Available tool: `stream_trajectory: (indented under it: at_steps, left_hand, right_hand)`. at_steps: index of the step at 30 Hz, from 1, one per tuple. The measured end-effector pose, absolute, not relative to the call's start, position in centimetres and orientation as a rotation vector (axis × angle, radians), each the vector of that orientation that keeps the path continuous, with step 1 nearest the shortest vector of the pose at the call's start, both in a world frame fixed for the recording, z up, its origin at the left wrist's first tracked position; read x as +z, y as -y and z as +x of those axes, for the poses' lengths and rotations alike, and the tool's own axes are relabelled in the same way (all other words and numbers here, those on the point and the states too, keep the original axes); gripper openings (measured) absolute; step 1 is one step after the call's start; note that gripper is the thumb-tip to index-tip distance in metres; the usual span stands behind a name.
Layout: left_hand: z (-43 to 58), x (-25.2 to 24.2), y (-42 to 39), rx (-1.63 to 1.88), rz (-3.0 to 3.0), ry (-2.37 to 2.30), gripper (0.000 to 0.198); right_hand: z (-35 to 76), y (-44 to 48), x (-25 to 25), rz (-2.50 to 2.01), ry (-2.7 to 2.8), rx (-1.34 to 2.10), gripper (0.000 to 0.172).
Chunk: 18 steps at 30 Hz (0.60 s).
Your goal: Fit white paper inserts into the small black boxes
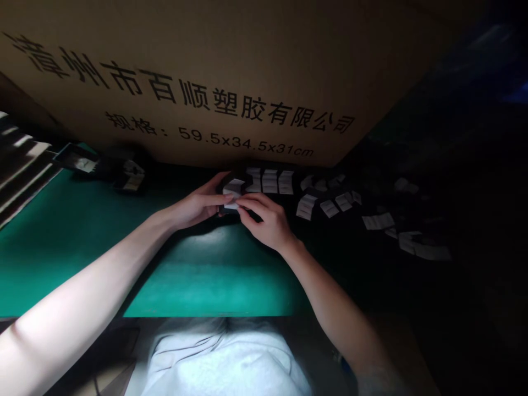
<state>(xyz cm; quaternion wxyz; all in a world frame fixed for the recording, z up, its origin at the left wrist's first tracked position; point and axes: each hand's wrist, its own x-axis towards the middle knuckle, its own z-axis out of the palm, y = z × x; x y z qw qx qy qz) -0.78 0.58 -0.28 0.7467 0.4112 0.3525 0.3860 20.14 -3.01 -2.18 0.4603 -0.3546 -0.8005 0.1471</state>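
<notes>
Over the green table mat, my left hand (196, 206) grips a small dark box, most of which is hidden by shadow and fingers. A white folded card (233, 188) sits in or on that box, with my left thumb pressed on it. My right hand (266, 220) is closed at the fingertips, pinching the lower right edge of the same card. Just beyond my hands stand several similar white folded cards (270, 181) in a row. Others (306, 207) lie scattered to the right.
A large cardboard box (247, 55) with printed lettering walls off the back of the green mat (165, 275). Open dark boxes (76, 158) with pale contents sit at the back left, beside striped stacked material (20, 159). The right side is in deep shadow.
</notes>
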Motion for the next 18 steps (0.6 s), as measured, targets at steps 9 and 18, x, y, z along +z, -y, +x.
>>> stream_trajectory:
  at_steps: [9,18]
  left_hand:
    - [-0.7,-0.3,-0.6,0.887,0.935,-0.745,0.044]
    - [-0.6,-0.3,-0.5,0.85,1.073,-0.715,0.048]
  right_hand:
    - [19.4,3.3,-1.6,-1.225,1.328,1.352,0.056]
    - [19.5,3.3,0.1,-1.179,1.243,1.859,0.054]
